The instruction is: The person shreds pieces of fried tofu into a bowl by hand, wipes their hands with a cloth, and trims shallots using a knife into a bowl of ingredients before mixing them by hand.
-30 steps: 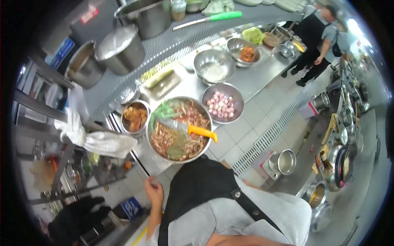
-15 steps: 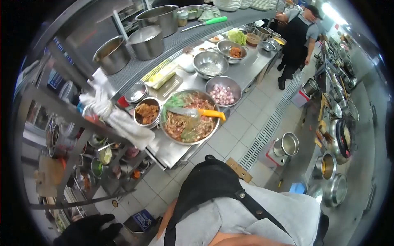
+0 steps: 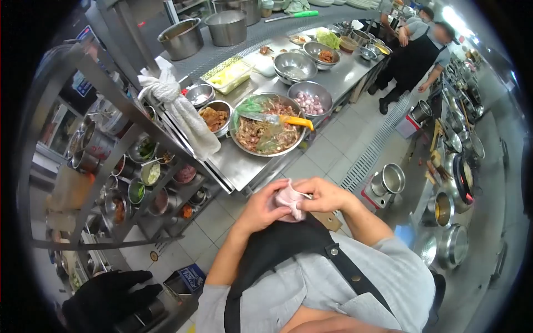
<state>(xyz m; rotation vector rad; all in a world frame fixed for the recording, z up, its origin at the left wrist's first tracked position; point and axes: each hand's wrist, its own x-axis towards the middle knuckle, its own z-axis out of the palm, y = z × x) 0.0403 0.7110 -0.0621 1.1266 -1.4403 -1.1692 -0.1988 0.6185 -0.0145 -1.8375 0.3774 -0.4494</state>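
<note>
Both my hands are together in front of the black apron, on a crumpled pale pink cloth-like item [image 3: 288, 201]. My left hand [image 3: 262, 208] has its fingers wrapped round one side of it. On the other side, my right hand [image 3: 322, 195] pinches its edge. Beyond them on the steel counter stands a large bowl of mixed shredded food [image 3: 264, 135], with green plastic and a yellow-handled knife [image 3: 297, 121] lying across it. A bowl of peeled shallots [image 3: 310, 104] is beside it, and a smaller bowl of brown pieces [image 3: 215, 118] on the other side.
A white towel [image 3: 183, 114] hangs over a rail at the counter's end. Shelves with pots [image 3: 91, 145] are on the left. Co-workers [image 3: 413, 58] stand at the upper right. A stove counter with pans [image 3: 438, 216] runs down the right. A metal pot [image 3: 388, 178] sits low there.
Both my hands have come up into view, holding the pink item. The counter has shifted upward in view. A co-worker at the upper right has changed position.
</note>
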